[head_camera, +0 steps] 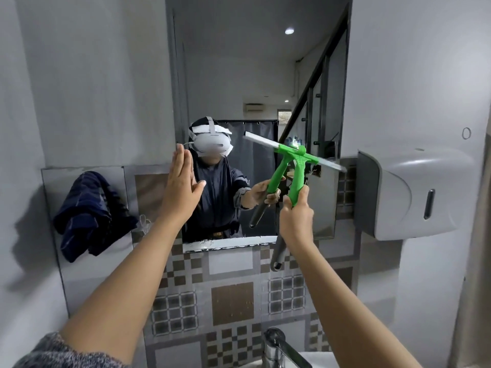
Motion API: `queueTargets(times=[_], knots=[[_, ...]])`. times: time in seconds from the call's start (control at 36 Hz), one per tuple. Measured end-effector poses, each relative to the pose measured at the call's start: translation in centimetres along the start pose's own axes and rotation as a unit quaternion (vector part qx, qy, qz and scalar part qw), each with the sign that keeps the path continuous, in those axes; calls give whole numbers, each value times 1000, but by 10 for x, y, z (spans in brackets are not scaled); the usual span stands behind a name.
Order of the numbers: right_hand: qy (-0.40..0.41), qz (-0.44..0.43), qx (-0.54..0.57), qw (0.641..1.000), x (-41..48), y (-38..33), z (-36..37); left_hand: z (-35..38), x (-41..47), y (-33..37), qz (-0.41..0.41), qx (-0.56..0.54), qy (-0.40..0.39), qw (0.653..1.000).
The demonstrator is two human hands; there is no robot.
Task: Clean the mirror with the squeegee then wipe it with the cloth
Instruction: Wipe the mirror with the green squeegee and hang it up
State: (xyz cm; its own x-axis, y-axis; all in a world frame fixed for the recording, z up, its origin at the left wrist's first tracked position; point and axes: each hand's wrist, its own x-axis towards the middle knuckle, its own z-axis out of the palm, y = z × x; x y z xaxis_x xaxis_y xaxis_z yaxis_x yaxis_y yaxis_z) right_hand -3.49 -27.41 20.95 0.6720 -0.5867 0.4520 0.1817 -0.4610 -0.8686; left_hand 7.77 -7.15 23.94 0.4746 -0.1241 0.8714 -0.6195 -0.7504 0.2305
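Observation:
A tall mirror (233,75) hangs on the grey wall above a tiled panel. My right hand (296,216) grips the green handle of a squeegee (299,171), whose grey end sticks out below my wrist. Its pale blade lies slanted against the lower right of the glass. My left hand (180,187) is flat, fingers straight, palm against the mirror's left edge. A dark blue cloth (85,213) hangs bunched on the wall to the left, below mirror height.
A grey paper dispenser (414,192) juts from the wall right of the mirror, close to the blade's end. A chrome tap (279,349) and the white basin rim sit at the bottom. A person wearing a headset shows in the reflection.

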Motion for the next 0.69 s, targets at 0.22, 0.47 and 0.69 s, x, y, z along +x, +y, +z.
queueTargets(times=[0.22,0.47,0.69], knots=[[-8,9,91,996,-10,-15,23,-6,-1,-3,18,25,-6,1000],[-28,12,142,989,-25,-31,39,-11,-9,-6,27,19,-23,999],[-32,13,150,988,-39,-43,59,-14,-14,-6,27,23,-28,999]])
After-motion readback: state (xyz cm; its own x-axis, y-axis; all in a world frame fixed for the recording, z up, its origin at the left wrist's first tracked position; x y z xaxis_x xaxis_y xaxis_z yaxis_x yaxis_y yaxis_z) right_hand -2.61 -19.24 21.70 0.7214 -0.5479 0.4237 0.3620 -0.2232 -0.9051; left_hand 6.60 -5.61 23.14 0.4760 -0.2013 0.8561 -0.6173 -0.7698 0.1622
